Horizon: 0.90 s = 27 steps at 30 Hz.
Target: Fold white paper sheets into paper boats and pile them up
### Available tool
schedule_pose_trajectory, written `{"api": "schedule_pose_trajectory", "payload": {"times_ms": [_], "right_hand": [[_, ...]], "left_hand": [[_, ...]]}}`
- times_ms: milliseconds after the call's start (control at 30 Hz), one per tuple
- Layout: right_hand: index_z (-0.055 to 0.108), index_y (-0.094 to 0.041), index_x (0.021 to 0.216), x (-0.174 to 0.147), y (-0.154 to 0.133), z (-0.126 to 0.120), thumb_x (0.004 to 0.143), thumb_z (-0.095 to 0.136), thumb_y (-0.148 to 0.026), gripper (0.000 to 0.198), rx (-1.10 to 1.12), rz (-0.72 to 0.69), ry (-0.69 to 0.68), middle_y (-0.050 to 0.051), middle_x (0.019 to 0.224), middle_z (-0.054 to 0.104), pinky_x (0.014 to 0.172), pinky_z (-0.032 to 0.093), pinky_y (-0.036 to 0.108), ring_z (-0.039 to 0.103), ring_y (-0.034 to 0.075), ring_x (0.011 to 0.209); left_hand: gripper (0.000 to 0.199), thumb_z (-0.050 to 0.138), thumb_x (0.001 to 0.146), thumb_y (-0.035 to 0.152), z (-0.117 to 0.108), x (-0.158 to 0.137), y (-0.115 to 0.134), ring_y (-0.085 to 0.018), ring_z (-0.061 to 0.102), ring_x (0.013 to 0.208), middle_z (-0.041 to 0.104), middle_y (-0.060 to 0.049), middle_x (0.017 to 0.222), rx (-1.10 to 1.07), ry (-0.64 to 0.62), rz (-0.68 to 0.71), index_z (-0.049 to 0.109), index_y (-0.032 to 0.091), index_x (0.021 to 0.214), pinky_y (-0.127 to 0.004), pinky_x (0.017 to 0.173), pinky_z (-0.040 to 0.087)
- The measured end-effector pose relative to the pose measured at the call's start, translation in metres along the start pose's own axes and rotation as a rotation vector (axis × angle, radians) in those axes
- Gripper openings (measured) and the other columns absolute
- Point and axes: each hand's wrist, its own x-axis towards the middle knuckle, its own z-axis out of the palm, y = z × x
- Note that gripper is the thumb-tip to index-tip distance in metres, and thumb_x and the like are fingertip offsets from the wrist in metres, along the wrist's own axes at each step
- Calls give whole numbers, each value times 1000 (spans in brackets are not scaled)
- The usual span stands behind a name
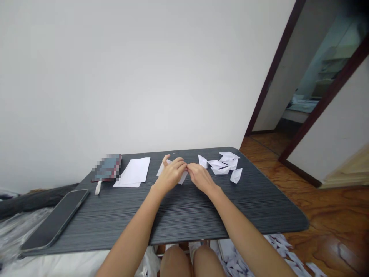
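Observation:
Both hands meet over the middle of the dark table, on a sheet of white paper (182,177) that shows partly folded beneath them. My left hand (172,172) lies across the paper, its thumb side hidden and one finger raised at the far left. Close against it, my right hand (200,176) pinches the paper's right edge with its fingers pressed together. The fold under the fingers is mostly covered. Right of my hands lie several folded white paper boats (221,170). Left of them rests a stack of blank white paper (135,171).
A phone (57,219) lies at the left edge of the dark table (190,215). Behind it is a blurred, red-edged item (108,167) with a white strap. Many folded papers (281,246) lie on the floor below right. A white wall (144,77) stands behind the table.

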Motion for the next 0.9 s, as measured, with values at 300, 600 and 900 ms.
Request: {"api": "schedule_pose_trajectory", "payload": {"times_ms": [300,600,900], "right_hand": [[51,-16,74,1,9,-7,85,31,-15,23,211,-45,-20,4,73,54,69,36,25,49,14,73],[49,-17,71,-1,10,-16,85,29,-17,24,266,-31,-70,2,71,48,66,35,25,45,13,70],[46,-17,109,8,8,-17,74,48,-44,44,1138,365,169,7,88,61,70,43,28,56,16,78]], "left_hand": [[27,39,83,26,-13,-11,-34,-17,52,81,61,-4,70,72,-40,-226,55,14,66,-40,82,17],[22,50,73,34,-35,-6,-35,-18,57,76,65,-3,79,-443,-127,-377,63,23,88,-30,77,33],[28,52,70,37,-7,2,-9,-14,56,56,65,-5,68,-1020,25,-771,63,13,77,-21,49,39]]}}
